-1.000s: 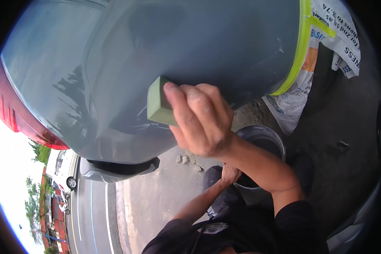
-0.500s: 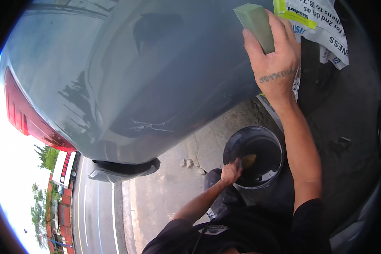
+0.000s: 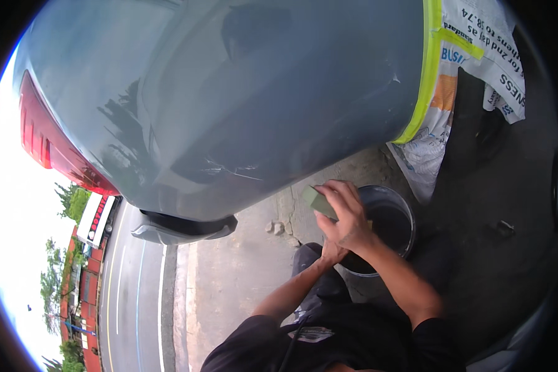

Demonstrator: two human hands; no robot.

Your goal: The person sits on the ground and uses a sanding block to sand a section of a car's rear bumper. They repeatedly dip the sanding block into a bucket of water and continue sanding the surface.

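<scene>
My right hand (image 3: 348, 214) is closed around a green sanding block (image 3: 320, 203), held above the near-left rim of the black bucket (image 3: 409, 239). Behind and below it is my left hand (image 3: 333, 252), its fingers mostly covered by the right hand. A small bit of the yellow sponge (image 3: 370, 224) shows past the right hand, over the bucket. Beyond both hands is a grey car bumper (image 3: 229, 111), with white scratches (image 3: 232, 168) low on its corner and a small chip (image 3: 395, 79) near its right edge.
Yellow-green tape (image 3: 429, 74) and newspaper (image 3: 437, 133) line the bumper's right edge. A red tail light (image 3: 59, 146) is at the far left. Below the bumper lies pavement (image 3: 248, 273) with small stones (image 3: 274, 228). A road (image 3: 133, 291) with a truck (image 3: 97, 218) runs along the left.
My right hand has come down and left from the bumper's right edge to the bucket with the sanding block. It now overlaps my left hand, which stays by the bucket.
</scene>
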